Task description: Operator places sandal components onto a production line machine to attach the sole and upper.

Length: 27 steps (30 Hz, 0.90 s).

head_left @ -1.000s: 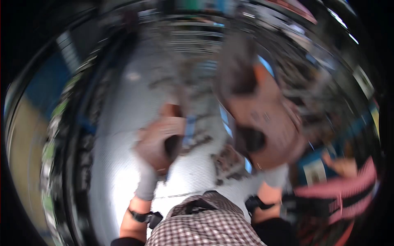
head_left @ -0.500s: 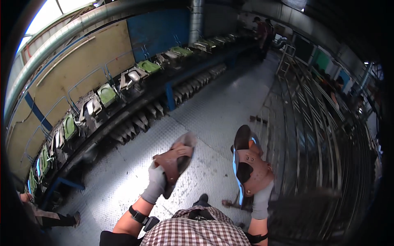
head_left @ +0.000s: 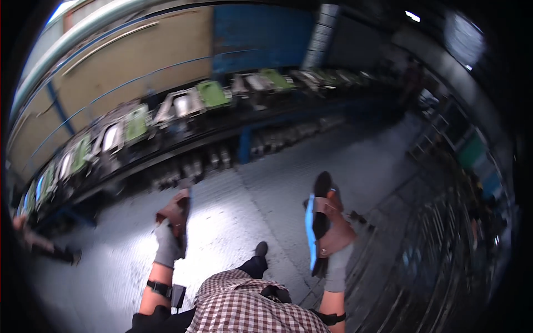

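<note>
- Right sandal (head_left: 334,228): raised above the floor, right of centre; smooth brown upper, leather-like, with a rounded opening, a small round metallic fitting, a dark blunt toe pointing away from the wearer, and a bright blue strip along its left side.
- Left sandal (head_left: 179,210): also raised, left of centre and well apart from the first; brown upper, dark edge, tilted, its outline blurred.
- Right hand (head_left: 337,265): in a grey knit-like glove, grasping the right sandal at its near end; the upper hides the fingers, so their exact posture cannot be told.
- Left hand (head_left: 166,244): similarly gloved, gripping the left sandal from its near, left side; fingertips indistinct.
- Wristband (head_left: 160,287): black strap on the left forearm, bearing a small boxy black unit (head_left: 178,296).
- Checked garment (head_left: 250,305): brown-and-white woven squares, with a dark rounded shoe (head_left: 261,248) beyond it.
- Floor (head_left: 272,208): grey, finely textured, brightly lit at left.
- Metal bars (head_left: 438,238): long, narrow, roughly parallel, at right.
- Machine line (head_left: 191,141): long and dark, carrying green pads (head_left: 212,94) and pale, shiny, elongated forms (head_left: 182,105).
</note>
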Motion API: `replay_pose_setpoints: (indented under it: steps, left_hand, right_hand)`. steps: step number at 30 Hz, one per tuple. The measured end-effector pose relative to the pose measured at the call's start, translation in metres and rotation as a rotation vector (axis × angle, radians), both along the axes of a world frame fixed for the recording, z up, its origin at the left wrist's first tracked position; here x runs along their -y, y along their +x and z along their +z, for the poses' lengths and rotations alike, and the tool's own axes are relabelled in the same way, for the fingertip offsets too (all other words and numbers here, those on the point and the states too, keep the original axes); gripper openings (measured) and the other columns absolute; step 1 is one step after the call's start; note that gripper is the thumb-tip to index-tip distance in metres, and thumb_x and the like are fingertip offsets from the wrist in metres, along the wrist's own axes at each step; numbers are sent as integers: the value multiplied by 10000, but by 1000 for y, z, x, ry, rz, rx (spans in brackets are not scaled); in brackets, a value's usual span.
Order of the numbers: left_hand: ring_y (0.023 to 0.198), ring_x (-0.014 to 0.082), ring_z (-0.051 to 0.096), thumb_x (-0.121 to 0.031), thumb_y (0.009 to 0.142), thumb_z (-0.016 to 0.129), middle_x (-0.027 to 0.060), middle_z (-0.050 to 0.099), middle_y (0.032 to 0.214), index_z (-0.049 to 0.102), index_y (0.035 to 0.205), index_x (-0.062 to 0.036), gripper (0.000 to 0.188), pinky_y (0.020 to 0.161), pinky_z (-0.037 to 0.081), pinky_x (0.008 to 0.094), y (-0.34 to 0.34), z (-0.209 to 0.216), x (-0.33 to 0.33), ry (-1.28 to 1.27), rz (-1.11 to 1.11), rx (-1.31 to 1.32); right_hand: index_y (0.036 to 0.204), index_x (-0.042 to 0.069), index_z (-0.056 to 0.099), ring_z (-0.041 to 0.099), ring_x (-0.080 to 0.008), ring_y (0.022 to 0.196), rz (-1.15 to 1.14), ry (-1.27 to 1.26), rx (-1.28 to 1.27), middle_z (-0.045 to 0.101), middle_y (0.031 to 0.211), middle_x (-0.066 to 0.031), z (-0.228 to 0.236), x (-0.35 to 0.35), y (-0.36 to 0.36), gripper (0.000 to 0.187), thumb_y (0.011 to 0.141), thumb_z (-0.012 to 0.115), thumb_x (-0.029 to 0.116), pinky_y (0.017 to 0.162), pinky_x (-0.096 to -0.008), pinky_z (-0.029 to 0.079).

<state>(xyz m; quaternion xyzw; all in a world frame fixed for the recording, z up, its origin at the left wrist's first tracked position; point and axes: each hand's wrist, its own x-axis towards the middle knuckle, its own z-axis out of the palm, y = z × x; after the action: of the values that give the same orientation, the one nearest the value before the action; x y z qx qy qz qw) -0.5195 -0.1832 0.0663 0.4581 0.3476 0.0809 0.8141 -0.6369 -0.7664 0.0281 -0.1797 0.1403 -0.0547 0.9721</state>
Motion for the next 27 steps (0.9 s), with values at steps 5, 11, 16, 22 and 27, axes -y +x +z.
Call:
replay_pose_setpoints:
  steps: [5,11,16,22,27]
  left_hand:
    - [1143,257,618,-286,1019,530,129,632,1267,482,1423,4,500,1040,501,369,148,-67,46,-50,-109,215]
    - [1057,215,629,-316,1050,508,94,664,1193,605,1283,-11,396,960,504,327,333,-4,272,-98,-529,106]
    - [950,198,676,-211,985,521,60,702,1135,644,1239,-59,321,833,558,326,472,-40,440,-517,-762,384]
    - [1011,234,680,-234,1022,478,78,691,1191,602,1309,-48,363,868,568,366,575,-47,570,-378,-1052,570]
    - [1254,328,592,-324,1035,464,156,573,1433,482,1457,-14,524,1100,468,470,672,-18,658,-679,-1053,437]
  right_hand:
    - [1405,3,497,551,-200,1257,-444,-1374,-191,579,1353,-89,100,-28,91,539,902,685,50,1080,-337,432]
    - [1465,1,402,530,-228,1293,-683,-1031,-183,524,1408,-104,106,94,143,648,897,711,58,1118,-390,419]
    - [1386,3,471,575,-246,1243,-767,-708,-140,565,1336,-118,44,215,192,418,978,555,-23,1067,-412,478]
    - [1376,-16,479,598,-239,1208,-829,-955,-247,585,1320,-126,88,301,290,407,979,566,3,1022,-371,513]
    - [1364,-3,494,592,-183,1213,-830,-1169,-335,625,1279,-98,72,422,403,517,875,638,-91,1040,-324,475]
